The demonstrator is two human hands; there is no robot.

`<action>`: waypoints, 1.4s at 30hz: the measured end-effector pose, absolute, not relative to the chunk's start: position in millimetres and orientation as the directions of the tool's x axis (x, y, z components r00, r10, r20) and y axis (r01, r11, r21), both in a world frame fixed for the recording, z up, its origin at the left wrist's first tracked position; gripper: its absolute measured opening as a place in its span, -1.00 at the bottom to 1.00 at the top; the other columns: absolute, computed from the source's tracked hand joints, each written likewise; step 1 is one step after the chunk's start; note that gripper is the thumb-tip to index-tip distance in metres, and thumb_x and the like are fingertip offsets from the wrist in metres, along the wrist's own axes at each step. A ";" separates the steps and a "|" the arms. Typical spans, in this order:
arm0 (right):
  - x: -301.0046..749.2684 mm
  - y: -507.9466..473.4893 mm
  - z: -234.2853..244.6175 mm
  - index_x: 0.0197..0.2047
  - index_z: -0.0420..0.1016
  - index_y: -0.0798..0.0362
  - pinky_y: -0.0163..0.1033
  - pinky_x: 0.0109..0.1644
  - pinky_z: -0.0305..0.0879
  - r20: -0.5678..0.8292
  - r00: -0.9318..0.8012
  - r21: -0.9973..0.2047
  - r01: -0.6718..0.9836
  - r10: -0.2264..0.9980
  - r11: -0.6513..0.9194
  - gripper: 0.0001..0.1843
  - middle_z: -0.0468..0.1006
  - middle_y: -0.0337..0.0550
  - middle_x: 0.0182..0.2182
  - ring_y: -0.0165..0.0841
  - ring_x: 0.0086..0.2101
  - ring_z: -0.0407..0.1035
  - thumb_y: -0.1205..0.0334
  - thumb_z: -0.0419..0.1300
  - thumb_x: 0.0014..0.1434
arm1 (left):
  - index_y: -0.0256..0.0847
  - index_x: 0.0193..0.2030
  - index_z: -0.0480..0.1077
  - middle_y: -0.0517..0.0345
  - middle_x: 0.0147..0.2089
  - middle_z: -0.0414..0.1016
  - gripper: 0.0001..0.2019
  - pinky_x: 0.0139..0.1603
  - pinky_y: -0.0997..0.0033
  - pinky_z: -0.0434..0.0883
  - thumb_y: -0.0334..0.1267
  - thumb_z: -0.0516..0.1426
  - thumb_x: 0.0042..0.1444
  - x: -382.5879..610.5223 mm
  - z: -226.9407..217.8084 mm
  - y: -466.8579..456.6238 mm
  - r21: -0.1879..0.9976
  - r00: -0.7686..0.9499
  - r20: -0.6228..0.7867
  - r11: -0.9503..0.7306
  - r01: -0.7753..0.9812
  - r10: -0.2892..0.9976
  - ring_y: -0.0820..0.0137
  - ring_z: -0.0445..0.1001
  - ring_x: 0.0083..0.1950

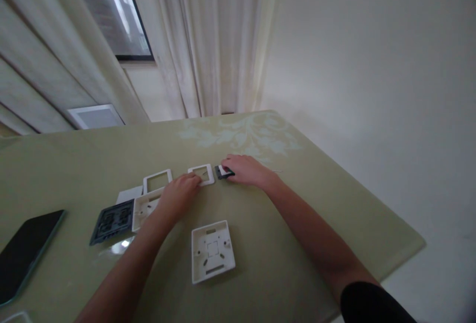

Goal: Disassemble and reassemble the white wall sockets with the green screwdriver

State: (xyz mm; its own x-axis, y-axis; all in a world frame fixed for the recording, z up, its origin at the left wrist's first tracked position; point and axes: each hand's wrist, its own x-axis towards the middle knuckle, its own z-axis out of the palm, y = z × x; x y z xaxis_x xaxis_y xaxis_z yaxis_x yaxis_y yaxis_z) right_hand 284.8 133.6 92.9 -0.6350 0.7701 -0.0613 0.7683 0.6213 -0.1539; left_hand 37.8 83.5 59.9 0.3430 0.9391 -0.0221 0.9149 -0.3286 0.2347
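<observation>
My left hand [181,191] reaches over the table, its fingers bent together at the near left edge of a white square frame [211,175]. My right hand [245,168] is closed around a small dark grey and white piece [219,172], probably a switch or socket insert; the fingers hide most of it. Beyond that wrist a thin metal rod [277,171] shows on the table. A white wall mounting box [213,251] lies face up nearer me. A second mounting box [140,213] is partly behind my left forearm, with another white frame [146,184] behind it.
A dark grey socket panel [111,223] leans against the second box, beside a flat white plate [129,194]. A black tablet or phone [28,251] lies at the left. The greenish table [297,204] meets a wall at right, with curtains [219,40] behind.
</observation>
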 end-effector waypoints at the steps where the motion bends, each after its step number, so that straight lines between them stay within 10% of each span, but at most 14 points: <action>1: 284.9 134.2 93.1 0.01 0.60 -0.02 -0.24 -0.13 0.23 -0.071 -0.641 -0.166 0.763 0.764 0.625 -0.78 0.64 -0.07 0.04 -0.19 -0.01 0.53 0.21 0.41 0.31 | -0.24 0.10 0.60 -0.26 0.22 0.63 -0.70 0.26 -0.11 0.49 -0.41 0.07 0.40 34.7 64.9 82.7 0.244 0.353 -0.021 -0.338 0.909 0.935 -0.09 0.61 0.24; 7: 287.8 138.0 89.8 0.13 0.57 -0.01 -0.24 -0.12 0.26 -0.092 -0.626 -0.192 0.774 0.774 0.603 -0.54 0.61 -0.04 0.13 -0.16 0.05 0.52 0.07 0.51 0.24 | -0.02 0.25 0.53 0.02 0.27 0.62 -0.55 0.34 0.03 0.47 -0.01 0.32 0.25 48.1 113.4 34.3 0.461 0.586 -0.115 -0.479 0.747 0.802 0.03 0.59 0.27; 14: 282.0 136.2 78.9 0.22 0.55 0.04 -0.03 0.12 0.47 -0.094 -0.594 -0.148 0.802 0.799 0.579 -0.59 0.58 0.05 0.19 -0.08 0.12 0.52 0.10 0.37 0.37 | -0.17 0.32 0.49 -0.17 0.26 0.55 -0.25 0.21 -0.26 0.55 -0.30 0.45 -0.09 95.4 113.0 -10.1 0.358 0.648 -0.369 -0.542 0.760 0.666 -0.20 0.56 0.24; 19: 277.4 132.8 79.6 0.26 0.51 0.05 0.11 0.17 0.56 -0.079 -0.546 -0.117 0.836 0.834 0.536 -0.59 0.55 0.01 0.21 -0.14 0.10 0.54 0.05 0.30 0.46 | -0.25 0.40 0.37 -0.21 0.44 0.39 -0.28 0.45 0.04 0.41 -0.36 0.39 0.07 84.8 96.3 24.7 0.413 0.658 -0.148 -0.559 0.719 0.738 0.01 0.45 0.41; 27: 280.5 128.0 92.3 0.18 0.57 0.05 -0.17 0.00 0.40 0.026 -0.502 -0.256 0.833 0.864 0.491 -0.59 0.55 0.07 0.15 -0.19 -0.03 0.55 0.22 0.43 0.30 | -0.18 0.16 0.48 -0.24 0.44 0.44 -0.62 0.43 -0.15 0.38 -0.53 0.22 0.23 62.2 80.3 51.7 0.362 0.574 -0.003 -0.534 0.764 0.819 -0.07 0.45 0.44; 32: 286.3 109.9 141.3 -0.14 0.57 0.07 -0.27 -0.16 0.29 0.216 -0.463 -0.441 0.739 0.860 0.509 -0.79 0.57 -0.21 -0.32 -0.36 -0.29 0.45 0.09 0.34 0.40 | -0.08 0.36 0.34 -0.14 0.48 0.41 -0.54 0.48 -0.12 0.35 -0.31 0.25 0.36 67.4 91.5 46.1 0.448 0.522 0.149 -0.528 0.721 0.840 0.00 0.40 0.48; 36: 287.4 69.6 175.2 -0.52 0.23 -0.03 -0.34 -0.56 0.01 0.530 -0.357 -0.835 -0.062 0.769 0.546 -0.43 0.17 -0.43 -0.66 -0.49 -0.66 0.04 -0.12 0.25 0.44 | -0.05 0.48 0.22 -0.11 0.50 0.38 -0.39 0.50 -0.02 0.33 0.00 0.27 0.40 83.6 112.6 29.1 0.708 0.450 0.304 -0.515 0.484 0.840 0.05 0.39 0.48; 38: 284.7 50.7 185.0 -0.52 0.14 -0.05 -0.37 -0.67 -0.10 0.637 -0.297 -0.756 -0.422 0.712 0.501 -0.40 0.10 -0.46 -0.67 -0.53 -0.74 -0.12 -0.12 0.25 0.45 | -0.05 0.39 0.35 -0.05 0.37 0.53 -0.55 0.40 0.06 0.40 -0.01 0.21 0.46 90.2 122.4 21.1 0.786 0.488 0.304 -0.505 0.357 0.818 0.10 0.50 0.36; 42: 277.1 39.9 194.0 -0.51 0.07 -0.04 -0.42 -0.71 0.01 0.668 -0.126 -0.650 -0.578 0.733 0.493 -0.38 0.09 -0.45 -0.65 -0.54 -0.77 -0.05 -0.11 0.14 0.53 | -0.10 -0.13 0.52 0.17 -0.22 0.60 -0.70 -0.08 0.33 0.44 -0.10 0.02 0.57 91.8 135.0 16.0 0.817 0.557 0.278 -0.497 0.291 0.783 0.30 0.56 -0.17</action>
